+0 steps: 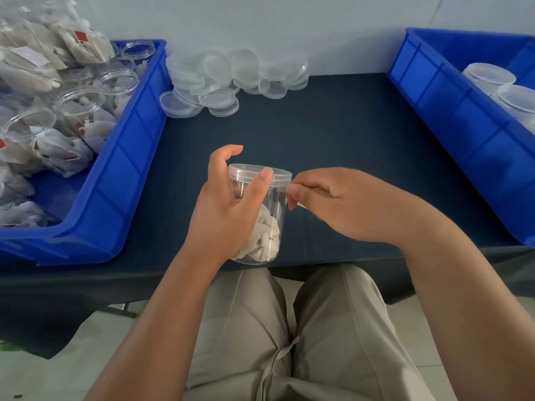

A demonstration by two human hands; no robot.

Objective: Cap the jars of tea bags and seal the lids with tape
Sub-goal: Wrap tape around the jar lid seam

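Jar [273, 215] of tea bags [267, 237] at the middle of the surface's [333, 134] near edge, lid [254, 171] on. Left grip [231, 204] wrapped round jar, thumb on lid rim. Right grip [333, 204] pinching clear tape [290, 187] at lid's right rim.

The one head-worn wide-angle camera looks forward and steeply down from above the person's beige-trousered lap [318, 328], facing the pale wall [289, 21] along the top of the frame. It sits close over the dark navy cloth-covered table [333, 134], with the clear plastic jar [276, 215] at frame centre, while a blue plastic crate [124, 175] at upper left and a second blue plastic crate [451, 111] at upper right bow outward at the edges
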